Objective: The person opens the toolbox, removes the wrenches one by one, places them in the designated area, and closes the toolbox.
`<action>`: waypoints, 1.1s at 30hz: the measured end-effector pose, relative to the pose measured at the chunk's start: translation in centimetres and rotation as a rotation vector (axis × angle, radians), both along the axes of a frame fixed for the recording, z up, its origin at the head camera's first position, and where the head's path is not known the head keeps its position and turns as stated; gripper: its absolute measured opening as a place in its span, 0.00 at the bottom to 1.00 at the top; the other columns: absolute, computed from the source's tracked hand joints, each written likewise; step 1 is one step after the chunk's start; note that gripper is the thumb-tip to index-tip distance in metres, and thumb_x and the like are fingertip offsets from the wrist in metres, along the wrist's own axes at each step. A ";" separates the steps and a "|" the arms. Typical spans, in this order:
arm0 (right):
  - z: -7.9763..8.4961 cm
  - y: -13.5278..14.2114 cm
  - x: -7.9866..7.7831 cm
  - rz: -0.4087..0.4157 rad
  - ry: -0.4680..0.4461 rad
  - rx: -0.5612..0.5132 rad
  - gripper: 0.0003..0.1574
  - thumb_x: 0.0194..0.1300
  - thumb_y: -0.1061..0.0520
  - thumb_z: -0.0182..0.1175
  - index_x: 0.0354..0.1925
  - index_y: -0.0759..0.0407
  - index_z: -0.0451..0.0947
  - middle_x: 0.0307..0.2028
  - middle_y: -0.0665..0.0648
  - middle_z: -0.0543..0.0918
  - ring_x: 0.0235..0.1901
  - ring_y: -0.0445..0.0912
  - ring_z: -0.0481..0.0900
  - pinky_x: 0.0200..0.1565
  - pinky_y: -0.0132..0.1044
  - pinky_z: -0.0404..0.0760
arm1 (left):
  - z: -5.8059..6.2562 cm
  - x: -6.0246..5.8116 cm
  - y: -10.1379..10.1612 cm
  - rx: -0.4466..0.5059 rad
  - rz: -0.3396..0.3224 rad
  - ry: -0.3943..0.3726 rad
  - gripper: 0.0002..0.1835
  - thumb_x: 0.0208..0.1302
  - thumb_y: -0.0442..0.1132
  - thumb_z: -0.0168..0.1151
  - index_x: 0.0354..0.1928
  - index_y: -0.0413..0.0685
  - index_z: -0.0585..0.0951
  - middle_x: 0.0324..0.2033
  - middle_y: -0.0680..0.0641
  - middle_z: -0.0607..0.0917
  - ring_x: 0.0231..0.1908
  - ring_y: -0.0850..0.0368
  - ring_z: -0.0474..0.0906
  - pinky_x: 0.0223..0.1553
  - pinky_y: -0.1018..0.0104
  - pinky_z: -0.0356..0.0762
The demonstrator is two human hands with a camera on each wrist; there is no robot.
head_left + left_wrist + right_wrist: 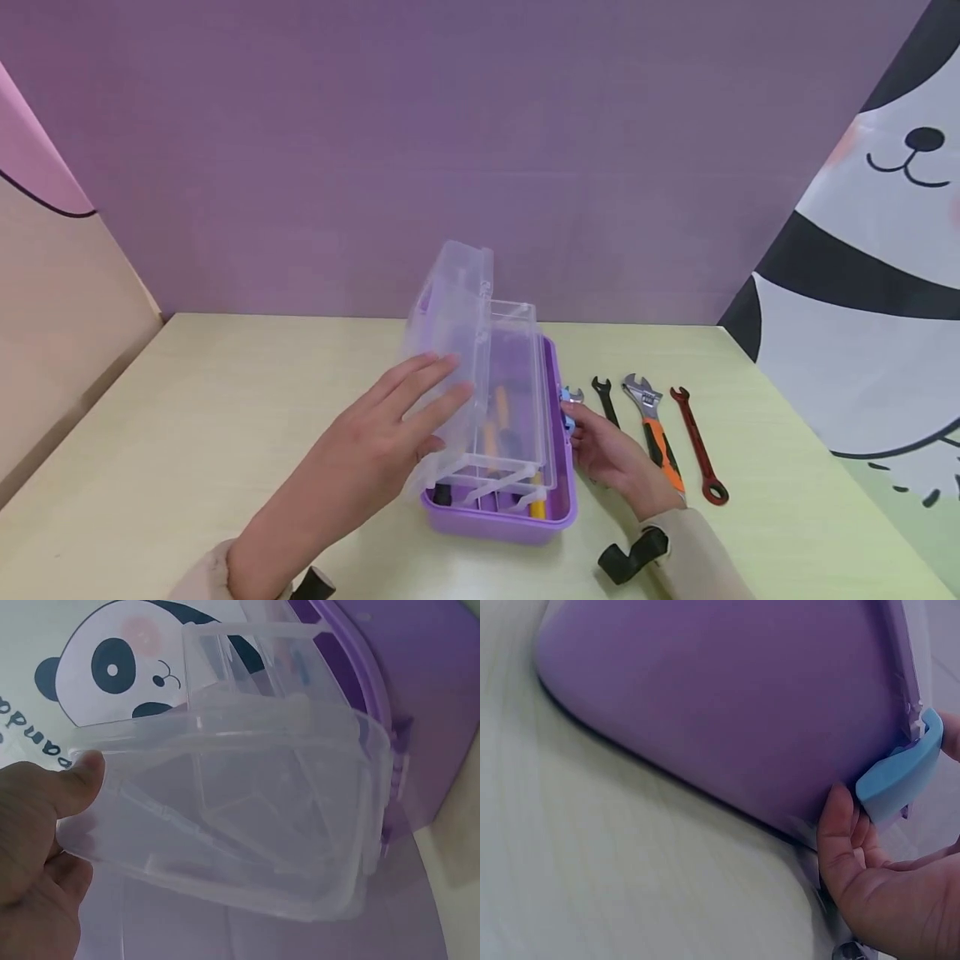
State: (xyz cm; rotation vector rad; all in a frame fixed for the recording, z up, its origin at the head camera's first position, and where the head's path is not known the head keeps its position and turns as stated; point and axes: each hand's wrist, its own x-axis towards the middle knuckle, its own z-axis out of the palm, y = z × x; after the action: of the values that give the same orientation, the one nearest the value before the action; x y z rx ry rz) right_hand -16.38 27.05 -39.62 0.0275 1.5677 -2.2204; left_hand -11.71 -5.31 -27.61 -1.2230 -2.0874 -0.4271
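Note:
A purple toolbox [491,527] stands lengthwise on the table, its clear lid [450,300] tilted up to the left. Between lid and base sits a raised clear tray [517,433]. My left hand [386,437] holds the lid by its edge, the thumb [88,776] on one face and fingers behind. At the box's right side, my right hand [615,458] pinches the light blue latch [904,776], with fingers touching the purple wall just under it. A yellow handle [537,498] and a black piece [442,495] show inside the base; other contents are blurred by the plastic.
Right of the box lie a black wrench [604,398], an adjustable wrench [657,437] with orange-black handle, and a reddish-brown wrench [699,447]. Another wrench's silver end [576,395] shows beside the latch. A purple wall panel [300,167] rises behind the table [187,417].

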 end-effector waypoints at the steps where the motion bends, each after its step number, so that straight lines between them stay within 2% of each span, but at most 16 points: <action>1: 0.0 0.0 0.0 0.002 0.000 -0.003 0.13 0.75 0.50 0.44 0.38 0.47 0.76 0.33 0.44 0.85 0.35 0.37 0.78 0.41 0.25 0.78 | -0.1 0.0 0.2 0.005 -0.006 -0.004 0.35 0.44 0.31 0.76 0.58 0.44 0.76 0.62 0.44 0.74 0.62 0.48 0.69 0.58 0.64 0.77; 8: 0.2 -0.1 0.1 -0.008 -0.017 -0.011 0.13 0.74 0.49 0.45 0.39 0.47 0.77 0.34 0.45 0.85 0.36 0.37 0.78 0.41 0.25 0.79 | -0.8 0.3 1.6 0.035 -0.012 -0.026 0.36 0.46 0.33 0.75 0.61 0.45 0.73 0.65 0.40 0.69 0.65 0.45 0.67 0.59 0.63 0.76; 14: 0.2 -0.2 0.0 -0.022 -0.027 -0.022 0.12 0.74 0.50 0.47 0.39 0.49 0.76 0.34 0.46 0.84 0.36 0.37 0.78 0.41 0.25 0.80 | -1.2 0.7 2.8 0.051 -0.001 -0.099 0.37 0.50 0.35 0.74 0.64 0.50 0.70 0.66 0.39 0.67 0.65 0.45 0.68 0.58 0.62 0.77; 16: 0.2 -0.2 0.0 -0.017 -0.025 -0.027 0.13 0.74 0.50 0.46 0.38 0.49 0.76 0.33 0.46 0.84 0.35 0.37 0.78 0.40 0.25 0.80 | -1.5 0.9 3.3 0.056 0.019 -0.119 0.38 0.51 0.37 0.73 0.66 0.49 0.69 0.66 0.39 0.68 0.64 0.45 0.69 0.57 0.62 0.78; 23: -0.1 -0.1 0.1 0.002 -0.022 -0.053 0.15 0.75 0.51 0.45 0.38 0.48 0.78 0.34 0.46 0.84 0.35 0.37 0.78 0.39 0.25 0.80 | -3.0 1.2 5.0 0.013 0.090 -0.126 0.39 0.54 0.48 0.69 0.64 0.37 0.68 0.63 0.38 0.73 0.63 0.44 0.70 0.59 0.60 0.76; 28: -0.1 0.2 0.1 0.026 0.006 -0.070 0.16 0.76 0.51 0.43 0.40 0.48 0.78 0.36 0.47 0.85 0.37 0.38 0.79 0.42 0.28 0.81 | -3.6 1.6 6.1 -0.045 0.154 -0.112 0.36 0.57 0.52 0.66 0.64 0.42 0.70 0.63 0.41 0.73 0.64 0.46 0.69 0.61 0.54 0.74; 33: -0.1 0.3 0.2 0.028 0.010 -0.071 0.18 0.76 0.53 0.41 0.40 0.48 0.79 0.36 0.47 0.85 0.38 0.39 0.79 0.45 0.30 0.82 | -4.2 2.0 7.0 -0.165 0.253 -0.030 0.33 0.61 0.57 0.59 0.64 0.47 0.70 0.64 0.45 0.74 0.64 0.50 0.70 0.60 0.47 0.74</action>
State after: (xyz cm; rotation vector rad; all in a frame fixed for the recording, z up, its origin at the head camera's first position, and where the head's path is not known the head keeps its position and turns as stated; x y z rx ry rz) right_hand -16.18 27.30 -39.74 -0.0260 1.4836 -2.2563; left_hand -9.72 1.72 -31.79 -1.0283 -2.3036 -0.1604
